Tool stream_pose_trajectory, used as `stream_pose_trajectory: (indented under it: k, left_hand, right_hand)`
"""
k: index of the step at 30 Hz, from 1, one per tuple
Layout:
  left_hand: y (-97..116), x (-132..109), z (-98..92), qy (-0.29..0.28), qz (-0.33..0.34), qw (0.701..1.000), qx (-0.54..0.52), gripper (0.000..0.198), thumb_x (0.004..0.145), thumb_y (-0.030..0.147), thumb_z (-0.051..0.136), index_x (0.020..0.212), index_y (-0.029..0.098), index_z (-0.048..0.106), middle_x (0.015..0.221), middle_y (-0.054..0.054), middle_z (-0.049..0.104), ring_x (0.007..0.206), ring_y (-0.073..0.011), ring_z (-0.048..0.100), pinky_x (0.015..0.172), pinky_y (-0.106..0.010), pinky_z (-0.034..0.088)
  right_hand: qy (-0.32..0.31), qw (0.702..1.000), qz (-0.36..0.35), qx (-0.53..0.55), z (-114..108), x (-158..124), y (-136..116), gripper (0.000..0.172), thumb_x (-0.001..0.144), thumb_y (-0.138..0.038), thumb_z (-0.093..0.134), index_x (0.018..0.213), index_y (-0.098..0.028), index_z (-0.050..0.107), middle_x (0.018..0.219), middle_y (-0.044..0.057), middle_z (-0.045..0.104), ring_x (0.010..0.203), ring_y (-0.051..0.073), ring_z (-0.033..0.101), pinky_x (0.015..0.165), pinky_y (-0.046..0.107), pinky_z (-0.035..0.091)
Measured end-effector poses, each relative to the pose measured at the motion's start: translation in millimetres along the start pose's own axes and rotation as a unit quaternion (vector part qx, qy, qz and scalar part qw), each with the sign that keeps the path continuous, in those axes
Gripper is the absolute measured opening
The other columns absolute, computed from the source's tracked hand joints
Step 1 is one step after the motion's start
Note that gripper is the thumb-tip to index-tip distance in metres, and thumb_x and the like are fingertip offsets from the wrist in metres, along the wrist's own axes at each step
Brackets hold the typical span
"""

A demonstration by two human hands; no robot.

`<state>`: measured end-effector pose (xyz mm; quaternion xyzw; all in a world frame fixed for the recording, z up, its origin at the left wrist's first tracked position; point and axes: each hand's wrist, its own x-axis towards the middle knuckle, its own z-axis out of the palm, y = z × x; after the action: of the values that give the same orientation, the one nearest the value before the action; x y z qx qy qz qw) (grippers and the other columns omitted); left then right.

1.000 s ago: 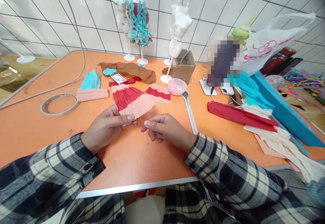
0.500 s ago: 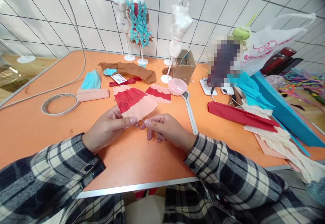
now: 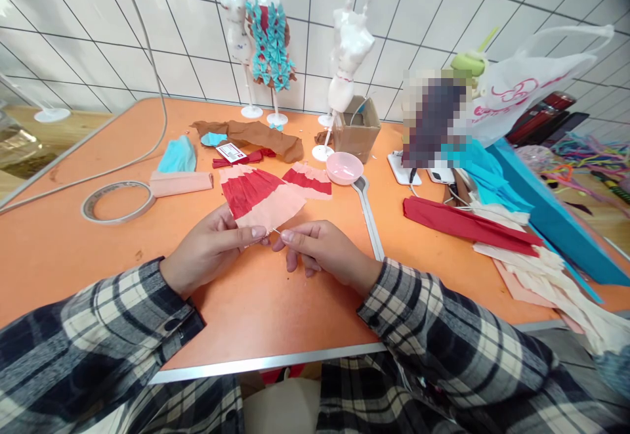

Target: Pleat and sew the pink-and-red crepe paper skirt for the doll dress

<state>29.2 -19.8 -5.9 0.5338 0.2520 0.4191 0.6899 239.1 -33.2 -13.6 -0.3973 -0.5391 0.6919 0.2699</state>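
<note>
Here we are at the hands: our left hand (image 3: 209, 243) has the pleated red-and-pink piece (image 3: 260, 201) pinched along its lower edge, thumb on top, the piece fanning up and away above the orange table (image 3: 275, 309). Across from it, our right hand (image 3: 322, 247) grips a thin pale rod (image 3: 276, 231) between thumb and forefinger, its tip right at that pinched edge, the other fingers loosely curled; whether it pierces the piece, we cannot tell. Just beyond, we have a smaller red-and-pink piece (image 3: 309, 181) lying flat, a pink bowl (image 3: 344, 169) near its right end, and a long grey tool (image 3: 370, 224) running down from the bowl. Out to the left we find a roll of tape (image 3: 118, 219) and a folded pink strip (image 3: 181, 183); out to the right, a folded red strip (image 3: 462, 222). At the back we spot a cardboard box (image 3: 357, 143) and a dress form covered in blue bows (image 3: 270, 46).
</note>
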Motion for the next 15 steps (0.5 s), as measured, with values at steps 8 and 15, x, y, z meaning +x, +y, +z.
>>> stream_pose_trajectory:
  k: [8,15]
  left_hand:
    - [1.8,0.2,0.5,0.004,-0.005,1.0,0.008,0.007,0.082,0.019,0.078,0.087,0.014,0.075,0.08,-0.004,0.074,0.075,-0.0161,0.067,0.074,-0.027,0.056]
    - [2.6,1.0,1.8,-0.004,-0.002,1.0,-0.001,0.005,0.084,0.02,0.077,0.083,0.015,0.075,0.079,-0.003,0.073,0.077,-0.0166,0.068,0.076,-0.027,0.057]
  right_hand:
    - [-0.003,1.0,-0.002,0.002,0.8,-0.5,-0.8,0.039,0.093,-0.05,0.062,0.099,-0.014,0.075,0.064,-0.001,0.066,0.043,0.004,0.039,0.045,0.019,0.041]
    - [-0.007,1.0,0.01,0.007,0.3,-0.1,-1.6,0.042,0.093,-0.054,0.061,0.1,-0.014,0.075,0.065,-0.001,0.066,0.041,0.004,0.039,0.045,0.02,0.042]
